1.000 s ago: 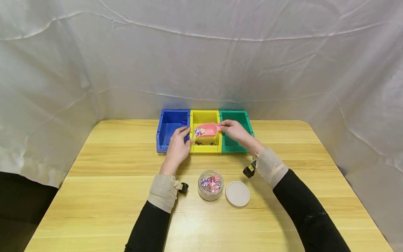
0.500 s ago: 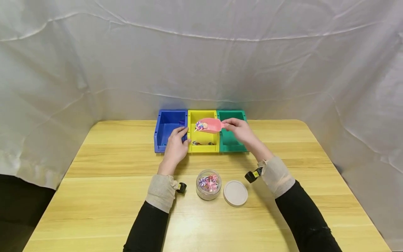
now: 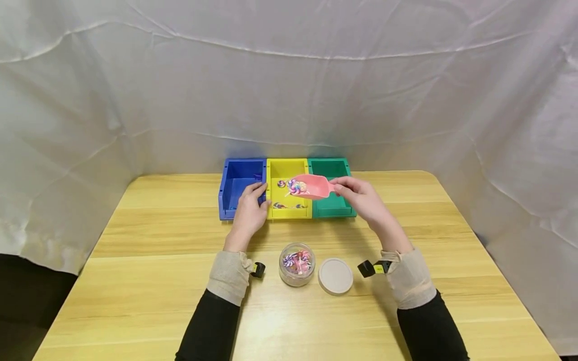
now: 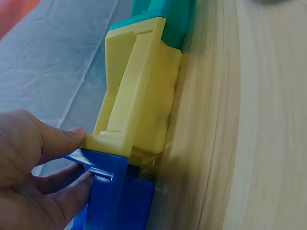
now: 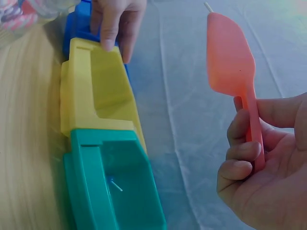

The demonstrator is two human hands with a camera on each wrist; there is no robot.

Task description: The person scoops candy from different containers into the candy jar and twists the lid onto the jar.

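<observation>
Right hand [image 3: 361,198]: fingers and thumb curled round the handle of a pink scoop [image 3: 312,186]; in the right wrist view the handle runs through the fist [image 5: 259,177] and the bowl of the scoop [image 5: 229,52] points up and away. Scoop held in the air above the seam of the yellow bin [image 3: 289,168] and the green bin [image 3: 331,167], bowel end toward the yellow one; a swirl lollipop [image 3: 294,187] lies in the bowl, its stick tip showing past the rim.

Left hand [image 3: 250,213]: fingers bent over the wall where the blue bin [image 3: 239,173] meets the yellow bin, thumb against the yellow rim, fingertips inside the blue one; seen close in the left wrist view [image 4: 33,177], where thumb and fingers pinch that shared wall.

Bins: three in a row at the far side of the table [image 3: 135,281], touching side to side, blue left, yellow middle, green right. More lollipops [image 3: 286,204] lie on the yellow bin's floor. One small stick-like item [image 5: 115,184] lies in the green bin.

Near edge, between the forearms: open glass jar [image 3: 296,263] with lollipops inside; white lid [image 3: 335,276] flat on the table just right of it.

Sleeves black with beige cuffs; a small black camera at each wrist.

Backdrop: white cloth [image 3: 289,80] behind and to both sides
</observation>
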